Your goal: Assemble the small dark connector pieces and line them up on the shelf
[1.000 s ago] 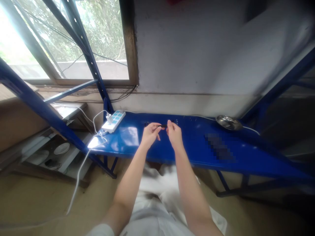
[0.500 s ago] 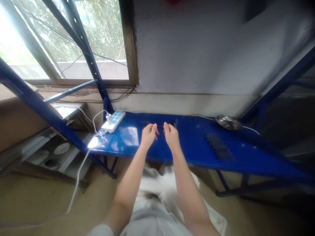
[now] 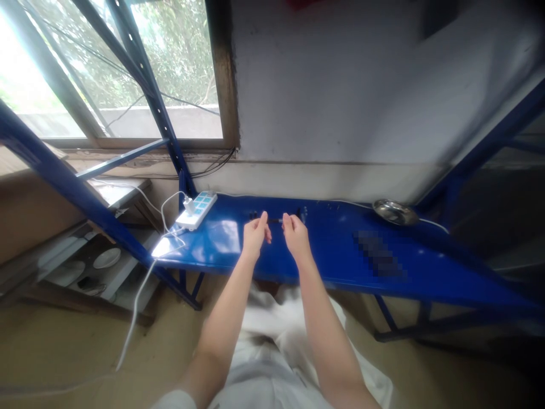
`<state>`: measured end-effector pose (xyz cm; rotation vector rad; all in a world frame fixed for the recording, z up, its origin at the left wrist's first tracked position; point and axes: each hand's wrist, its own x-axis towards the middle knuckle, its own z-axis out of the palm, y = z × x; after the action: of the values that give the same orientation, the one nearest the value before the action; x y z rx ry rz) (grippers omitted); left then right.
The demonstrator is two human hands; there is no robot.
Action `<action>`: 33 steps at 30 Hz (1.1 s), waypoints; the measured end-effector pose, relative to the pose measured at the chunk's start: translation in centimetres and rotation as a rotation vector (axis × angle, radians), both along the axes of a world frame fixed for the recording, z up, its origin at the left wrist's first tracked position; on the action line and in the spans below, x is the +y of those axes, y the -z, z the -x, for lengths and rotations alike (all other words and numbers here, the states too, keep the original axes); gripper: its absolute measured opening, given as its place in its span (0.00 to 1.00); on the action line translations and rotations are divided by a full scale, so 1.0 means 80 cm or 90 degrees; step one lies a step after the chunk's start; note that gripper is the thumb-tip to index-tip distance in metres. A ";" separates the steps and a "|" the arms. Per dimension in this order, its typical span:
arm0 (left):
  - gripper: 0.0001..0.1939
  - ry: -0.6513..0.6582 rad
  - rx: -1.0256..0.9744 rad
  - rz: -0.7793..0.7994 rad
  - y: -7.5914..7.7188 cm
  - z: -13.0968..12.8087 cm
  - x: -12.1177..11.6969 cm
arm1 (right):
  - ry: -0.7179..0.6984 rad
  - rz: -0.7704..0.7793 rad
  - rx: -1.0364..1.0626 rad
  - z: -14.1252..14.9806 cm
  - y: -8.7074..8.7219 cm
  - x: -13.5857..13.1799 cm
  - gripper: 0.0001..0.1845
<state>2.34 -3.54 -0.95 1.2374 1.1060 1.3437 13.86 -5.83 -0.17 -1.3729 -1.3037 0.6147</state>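
Observation:
A slim dark pen-like rod (image 3: 276,220) lies level between my hands, above the blue table (image 3: 255,267). My left hand (image 3: 254,236) pinches its left end between thumb and fingers. At the other end my right hand (image 3: 297,236) has its thumb and fingertips closed on it, and a small pale stretch shows by those fingers. Both ends are hidden in the fingers. Just behind my left hand are small dark pieces (image 3: 253,215). Small clear pieces (image 3: 304,212) lie behind my right hand, beside a dark one.
A white power strip (image 3: 197,210) with a plug and cable sits at the table's left end. Toward the back right stands a shiny metal dish (image 3: 395,212). A blurred-out dark object (image 3: 378,254) lies right of my hands. Blue rack posts (image 3: 157,111) rise at the left.
My right hand has shifted left and slightly down, and its grip is now on the rod's right end. My left hand has moved slightly left, leaving a stretch of rod visible between both hands.

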 end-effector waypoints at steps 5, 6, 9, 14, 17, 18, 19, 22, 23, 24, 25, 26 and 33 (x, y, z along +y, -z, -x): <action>0.26 0.102 -0.082 -0.011 0.003 0.003 -0.001 | 0.032 -0.001 0.019 0.000 -0.002 0.000 0.25; 0.26 0.112 -0.090 -0.011 0.004 0.003 -0.001 | 0.035 0.000 0.021 0.000 -0.002 0.000 0.25; 0.23 0.097 -0.107 -0.009 0.007 0.003 0.000 | 0.034 0.005 0.025 0.000 -0.001 -0.001 0.26; 0.21 0.019 -0.133 0.004 0.008 0.001 0.003 | -0.002 0.015 0.047 -0.002 0.006 0.000 0.27; 0.20 -0.019 -0.142 0.003 0.007 0.001 0.003 | -0.040 0.028 0.048 -0.004 0.008 0.000 0.26; 0.20 -0.024 -0.142 0.001 0.006 0.001 0.003 | -0.056 0.028 0.045 -0.004 0.008 0.001 0.26; 0.19 -0.026 -0.141 -0.003 0.005 0.001 0.003 | -0.072 0.026 0.040 -0.004 0.009 0.001 0.25; 0.19 -0.027 -0.135 -0.014 0.003 0.002 0.002 | -0.107 0.000 0.027 -0.005 0.012 0.004 0.22; 0.19 -0.027 -0.131 -0.018 0.002 0.002 0.002 | -0.110 -0.011 0.024 -0.006 0.014 0.005 0.20; 0.18 -0.025 -0.125 -0.022 0.002 0.003 0.001 | -0.110 -0.019 0.019 -0.006 0.016 0.006 0.19; 0.18 -0.021 -0.117 -0.028 0.001 0.003 0.001 | -0.108 -0.025 0.013 -0.007 0.018 0.008 0.18; 0.17 -0.015 -0.107 -0.035 0.000 0.003 0.001 | -0.106 -0.029 0.006 -0.007 0.020 0.009 0.17; 0.15 -0.059 -0.073 -0.059 0.002 0.003 0.001 | -0.078 -0.082 -0.108 -0.010 0.027 0.013 0.13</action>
<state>2.11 -3.47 -1.11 1.1722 1.0401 1.5316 14.69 -4.79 -2.36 -1.2679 -1.5452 0.4946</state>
